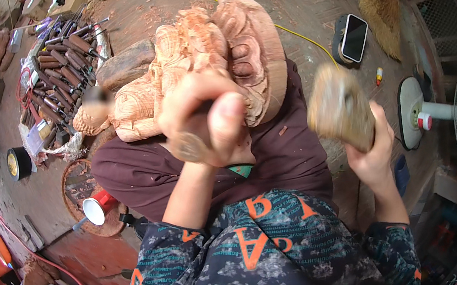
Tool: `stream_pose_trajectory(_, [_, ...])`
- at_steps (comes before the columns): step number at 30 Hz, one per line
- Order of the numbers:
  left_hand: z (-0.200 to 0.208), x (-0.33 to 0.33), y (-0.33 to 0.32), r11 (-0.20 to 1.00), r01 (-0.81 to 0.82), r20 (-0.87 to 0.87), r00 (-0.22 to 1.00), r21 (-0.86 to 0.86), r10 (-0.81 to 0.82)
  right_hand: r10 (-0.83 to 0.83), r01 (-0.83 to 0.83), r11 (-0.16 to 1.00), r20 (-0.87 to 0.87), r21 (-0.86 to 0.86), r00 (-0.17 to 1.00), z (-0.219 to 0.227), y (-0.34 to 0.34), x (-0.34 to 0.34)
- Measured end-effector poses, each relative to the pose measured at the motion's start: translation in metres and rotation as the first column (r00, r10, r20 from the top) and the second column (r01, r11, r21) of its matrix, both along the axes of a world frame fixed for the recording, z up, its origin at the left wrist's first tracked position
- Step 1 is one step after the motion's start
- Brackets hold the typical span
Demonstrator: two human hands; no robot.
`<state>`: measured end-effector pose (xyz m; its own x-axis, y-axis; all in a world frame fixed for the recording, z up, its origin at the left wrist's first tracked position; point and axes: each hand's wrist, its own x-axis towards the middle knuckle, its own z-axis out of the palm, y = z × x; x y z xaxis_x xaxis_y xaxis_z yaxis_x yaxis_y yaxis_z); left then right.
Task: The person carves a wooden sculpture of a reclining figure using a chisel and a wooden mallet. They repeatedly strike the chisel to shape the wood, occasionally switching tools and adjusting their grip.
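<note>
Your left hand [223, 126], close under the camera, is curled in a fist over the near side of the carved wooden figure [185, 47], around what looks like a tool handle [189, 146]; its rounded end shows, blurred, but no blade is visible. Your right hand [374, 155] is closed on a wooden mallet [338, 106], held up beyond the figure's base end and well apart from it.

The step in hand seems to be cutting under light mallet blows. Keep the left grip firm and low so the edge can't skid, and let your eyes rest on the cut. Swing the mallet short and square onto the handle's end, clear of your thumb. Take thin shavings along the grain, especially near the raised folds, which could chip. Brace the figure against your trousers [143, 172] so it doesn't rock.

The figure lies across in front of you, head to the left, broad base to the right, its middle partly hidden by your left hand. Spare chisels [67, 73] lie past its head, and a wood block [127, 63] just beyond its shoulder.
</note>
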<state>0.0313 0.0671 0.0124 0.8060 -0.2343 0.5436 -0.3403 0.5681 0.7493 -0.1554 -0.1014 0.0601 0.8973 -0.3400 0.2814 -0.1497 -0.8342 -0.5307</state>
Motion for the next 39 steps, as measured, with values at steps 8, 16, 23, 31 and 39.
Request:
stream_pose_trajectory(8, [-0.007, 0.003, -0.016, 0.996, 0.094, 0.012, 0.995, 0.008, -0.094, 0.141, -0.147, 0.944, 0.041, 0.296, 0.989, 0.025, -0.007, 0.028])
stream_pose_trajectory(16, [-0.074, 0.001, -0.019, 0.814, -0.306, 0.336, 0.931, 0.494, 0.146, 0.306, -0.289, 0.936, 0.06, -0.2, 0.95, 0.048, -0.016, 0.037])
stream_pose_trajectory(23, [-0.069, 0.001, -0.021, 0.816, -0.319, 0.363, 0.92, 0.482, 0.146, 0.328, -0.264, 0.937, 0.312, -0.23, 0.891, 0.035, -0.02, 0.039])
stream_pose_trajectory(31, [-0.073, 0.007, -0.017, 0.828, -0.391, 0.384, 0.893, 0.402, 0.235, 0.259, -0.209, 0.96, 0.313, -0.184, 0.914, 0.029, -0.018, 0.036])
stream_pose_trajectory(39, [-0.023, 0.014, -0.01, 0.931, -0.136, 0.08, 0.99, 0.339, 0.116, 0.199, -0.201, 0.979, 0.23, -0.016, 0.952, 0.039, -0.023, 0.038])
